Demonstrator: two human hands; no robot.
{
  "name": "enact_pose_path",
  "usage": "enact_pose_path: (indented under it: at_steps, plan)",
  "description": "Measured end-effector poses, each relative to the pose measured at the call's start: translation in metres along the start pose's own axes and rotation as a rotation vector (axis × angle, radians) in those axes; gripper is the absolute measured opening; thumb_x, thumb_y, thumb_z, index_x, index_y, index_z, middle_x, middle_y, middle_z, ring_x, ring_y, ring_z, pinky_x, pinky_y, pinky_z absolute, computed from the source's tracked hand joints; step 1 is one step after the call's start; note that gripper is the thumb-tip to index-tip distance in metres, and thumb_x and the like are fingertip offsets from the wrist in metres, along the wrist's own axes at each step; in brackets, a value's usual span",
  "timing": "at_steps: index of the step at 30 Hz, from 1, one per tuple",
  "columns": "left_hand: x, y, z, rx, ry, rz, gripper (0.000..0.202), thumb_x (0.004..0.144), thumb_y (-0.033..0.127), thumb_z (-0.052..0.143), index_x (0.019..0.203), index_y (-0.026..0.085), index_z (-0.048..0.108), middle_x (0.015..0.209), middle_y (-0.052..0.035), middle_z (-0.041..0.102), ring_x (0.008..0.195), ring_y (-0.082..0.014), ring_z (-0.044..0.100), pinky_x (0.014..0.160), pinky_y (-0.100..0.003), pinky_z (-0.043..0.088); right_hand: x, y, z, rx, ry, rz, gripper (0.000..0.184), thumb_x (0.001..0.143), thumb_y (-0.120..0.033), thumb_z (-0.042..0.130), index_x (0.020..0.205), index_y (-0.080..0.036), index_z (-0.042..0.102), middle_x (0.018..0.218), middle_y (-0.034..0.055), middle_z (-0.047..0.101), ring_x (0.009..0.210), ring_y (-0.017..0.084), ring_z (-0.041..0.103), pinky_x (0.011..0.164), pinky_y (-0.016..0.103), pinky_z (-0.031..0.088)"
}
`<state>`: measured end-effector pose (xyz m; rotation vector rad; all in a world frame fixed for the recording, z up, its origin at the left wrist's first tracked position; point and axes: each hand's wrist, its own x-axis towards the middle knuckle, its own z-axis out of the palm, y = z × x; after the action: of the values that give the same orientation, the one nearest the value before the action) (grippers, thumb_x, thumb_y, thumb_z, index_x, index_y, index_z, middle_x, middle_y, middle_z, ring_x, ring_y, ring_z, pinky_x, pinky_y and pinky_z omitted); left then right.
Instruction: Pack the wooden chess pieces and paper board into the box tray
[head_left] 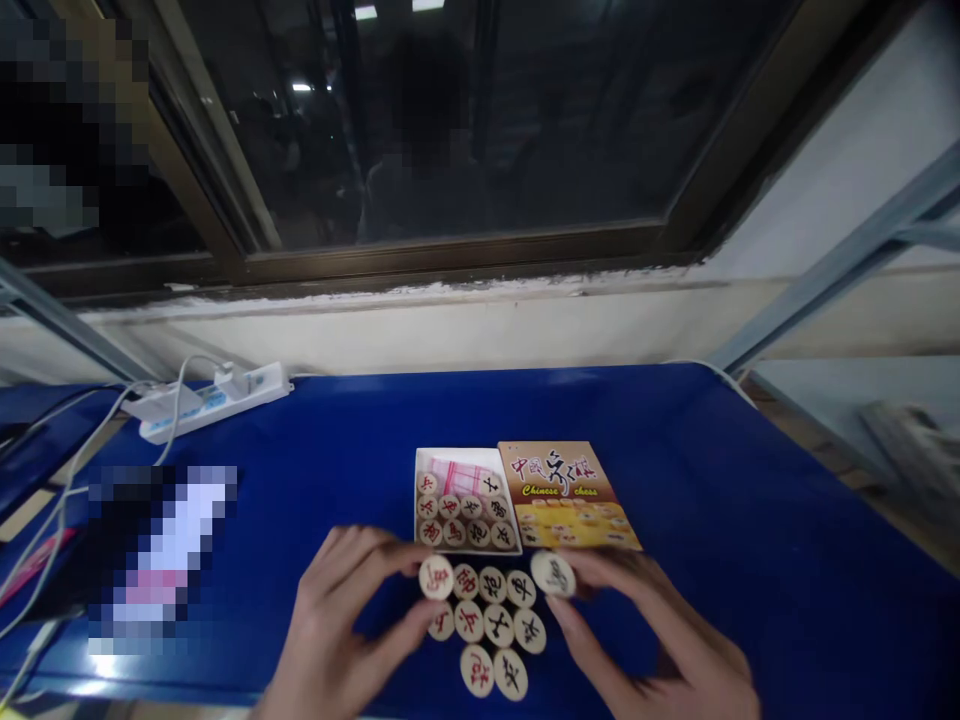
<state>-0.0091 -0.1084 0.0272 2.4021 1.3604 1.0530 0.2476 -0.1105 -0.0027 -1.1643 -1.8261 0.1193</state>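
blue table under dark window

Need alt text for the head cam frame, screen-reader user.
Two bare hands work a cluster of round wooden Chinese chess pieces on a blue table: left hand pinches one piece, right hand another. Behind sit an open box of pieces and its lid; a power strip lies far left.
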Motion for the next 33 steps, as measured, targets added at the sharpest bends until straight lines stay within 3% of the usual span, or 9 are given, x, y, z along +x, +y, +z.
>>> enact_pose_path:
  at_steps: [4,8,12,22,27,33]
  plan:
    - [0.050,-0.025,0.014,0.041,-0.076,0.083,0.016,0.094,0.034,0.066,0.106,0.024,0.067,0.094,-0.0021,0.071,0.083,-0.0182,0.066,0.071,-0.034,0.047,0.055,0.014,0.019,-0.010,-0.181,-0.181,0.014,0.091,-0.020,0.062,0.105,-0.023,0.062,0.084,-0.0004,0.069,0.075,0.015,0.065,0.072,0.032,0.051]
    - [0.072,-0.054,0.035,0.094,-0.128,0.068,0.018,0.088,0.028,0.072,0.105,0.023,0.068,0.115,-0.0067,0.068,0.117,-0.0286,0.060,0.092,-0.047,0.048,0.084,0.037,0.043,-0.078,-0.376,-0.190,0.007,0.091,-0.027,0.064,0.093,-0.022,0.061,0.072,-0.0029,0.060,0.071,0.016,0.058,0.069,0.034,0.048]
    - [0.071,-0.066,0.044,0.212,-0.117,0.034,0.020,0.086,0.017,0.068,0.105,0.023,0.067,0.131,-0.0091,0.061,0.139,-0.0345,0.043,0.110,-0.062,0.036,0.079,0.050,0.057,-0.160,-0.379,-0.194,0.007,0.093,-0.028,0.061,0.092,-0.021,0.061,0.084,0.0017,0.062,0.081,0.019,0.058,0.075,0.037,0.049]
    - [0.066,-0.063,0.047,0.213,-0.216,0.003,0.022,0.093,0.021,0.059,0.114,0.024,0.065,0.140,-0.0094,0.057,0.144,-0.0341,0.037,0.113,-0.067,0.033,0.071,0.050,0.060,-0.136,-0.406,-0.132,0.013,0.097,-0.028,0.056,0.103,-0.020,0.064,0.096,0.0057,0.064,0.093,0.021,0.062,0.078,0.037,0.054]
    - [0.066,-0.066,0.043,0.200,-0.206,0.026,0.025,0.094,0.014,0.057,0.111,0.027,0.070,0.137,-0.0071,0.059,0.141,-0.0322,0.042,0.112,-0.065,0.037,0.075,0.049,0.059,-0.161,-0.430,-0.241,0.017,0.098,-0.018,0.049,0.095,-0.020,0.065,0.096,0.0047,0.067,0.090,0.019,0.062,0.078,0.037,0.054]
    - [0.063,-0.064,0.039,0.167,-0.225,0.044,0.032,0.095,0.016,0.056,0.123,0.029,0.066,0.138,-0.0069,0.059,0.140,-0.0308,0.043,0.112,-0.062,0.038,0.071,0.049,0.057,-0.220,-0.449,-0.306,0.021,0.100,-0.017,0.047,0.107,-0.018,0.067,0.106,0.0062,0.068,0.097,0.020,0.061,0.088,0.039,0.053]
